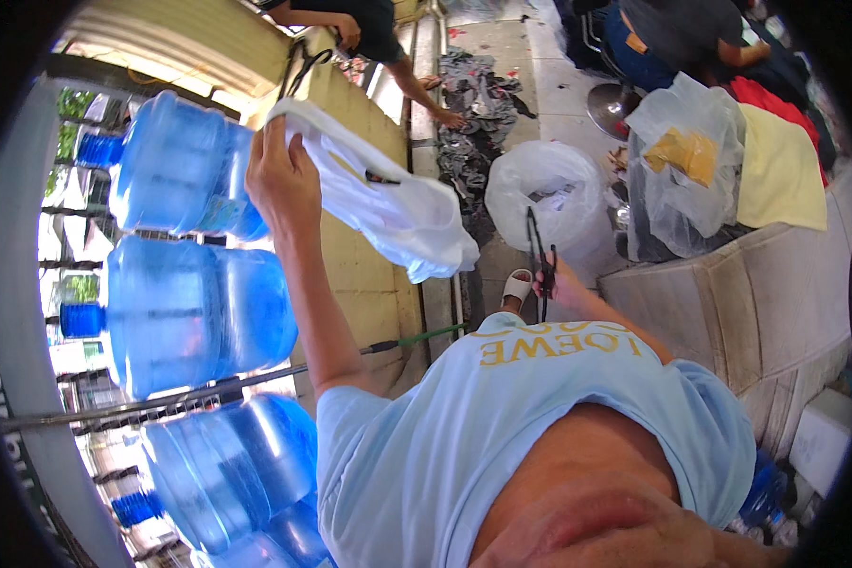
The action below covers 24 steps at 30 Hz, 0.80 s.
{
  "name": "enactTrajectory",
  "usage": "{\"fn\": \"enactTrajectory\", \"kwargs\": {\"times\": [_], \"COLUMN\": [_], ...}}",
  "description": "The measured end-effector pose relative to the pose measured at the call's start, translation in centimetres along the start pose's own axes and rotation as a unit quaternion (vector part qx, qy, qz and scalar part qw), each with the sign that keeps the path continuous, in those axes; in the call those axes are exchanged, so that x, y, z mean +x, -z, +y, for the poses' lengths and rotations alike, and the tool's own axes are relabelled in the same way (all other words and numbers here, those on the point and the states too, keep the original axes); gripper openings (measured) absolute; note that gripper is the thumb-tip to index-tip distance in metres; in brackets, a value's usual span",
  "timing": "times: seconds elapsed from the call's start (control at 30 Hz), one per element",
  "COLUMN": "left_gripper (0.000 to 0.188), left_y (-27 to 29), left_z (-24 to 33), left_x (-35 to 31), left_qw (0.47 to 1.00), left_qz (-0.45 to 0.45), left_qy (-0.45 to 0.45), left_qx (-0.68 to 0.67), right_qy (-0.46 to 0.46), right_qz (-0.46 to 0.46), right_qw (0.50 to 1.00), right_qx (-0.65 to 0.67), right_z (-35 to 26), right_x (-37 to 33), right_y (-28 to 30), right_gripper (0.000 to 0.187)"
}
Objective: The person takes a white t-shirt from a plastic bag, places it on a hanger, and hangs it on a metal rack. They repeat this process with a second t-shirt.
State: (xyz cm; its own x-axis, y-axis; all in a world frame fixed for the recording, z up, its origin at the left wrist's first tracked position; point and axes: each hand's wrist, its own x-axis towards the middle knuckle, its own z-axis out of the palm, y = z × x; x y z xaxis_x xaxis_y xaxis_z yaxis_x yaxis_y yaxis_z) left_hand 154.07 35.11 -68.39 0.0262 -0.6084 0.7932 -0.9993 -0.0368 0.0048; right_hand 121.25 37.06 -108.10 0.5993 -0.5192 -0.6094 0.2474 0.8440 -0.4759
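At the upper left my left hand [282,185] is raised and pinches the top edge of a white cloth item [379,199]. It hangs down toward the middle, looking like a garment, with a small dark mark on it. A black strap or hook [310,64] shows just above that hand. Lower and to the right, my right hand [562,286] is closed around a thin black thing with long, slender parts [538,248], whose kind I cannot make out. Directly beyond it stands a round-mouthed translucent plastic bag [549,194] with something inside.
Large blue water bottles [194,312] lie stacked on a rack at left. A padded beige seat [719,303] at right bears a clear plastic bag [686,142] and yellow cloth [781,166]. Dark scraps [473,123] litter the floor. Another person's hand [450,119] reaches toward them; a second person sits farther right.
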Motion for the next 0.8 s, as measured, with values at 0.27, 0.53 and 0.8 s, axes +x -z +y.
{"fn": "enactTrajectory", "kwargs": {"times": [0.27,0.53,0.8], "left_gripper": [0.038,0.038,0.04], "left_y": [-1.5,-3.8,-4.7], "left_z": [-3.4,-4.2,-2.5], "left_x": [3.8,4.6,4.8], "left_qw": [0.988,0.993,0.986], "left_qz": [0.013,-0.072,-0.081], "left_qy": [-0.091,-0.085,-0.141], "left_qx": [0.123,0.037,0.039], "right_qy": [0.41,0.592,0.642], "right_qz": [0.074,0.102,0.044], "right_qw": [0.764,0.467,0.382], "right_qx": [-0.493,-0.649,-0.663], "right_z": [-9.4,-24.9,-29.6], "right_x": [-0.9,-17.2,-15.1], "right_y": [-2.3,-19.8,-27.7], "right_gripper": [0.037,0.021,0.02]}}
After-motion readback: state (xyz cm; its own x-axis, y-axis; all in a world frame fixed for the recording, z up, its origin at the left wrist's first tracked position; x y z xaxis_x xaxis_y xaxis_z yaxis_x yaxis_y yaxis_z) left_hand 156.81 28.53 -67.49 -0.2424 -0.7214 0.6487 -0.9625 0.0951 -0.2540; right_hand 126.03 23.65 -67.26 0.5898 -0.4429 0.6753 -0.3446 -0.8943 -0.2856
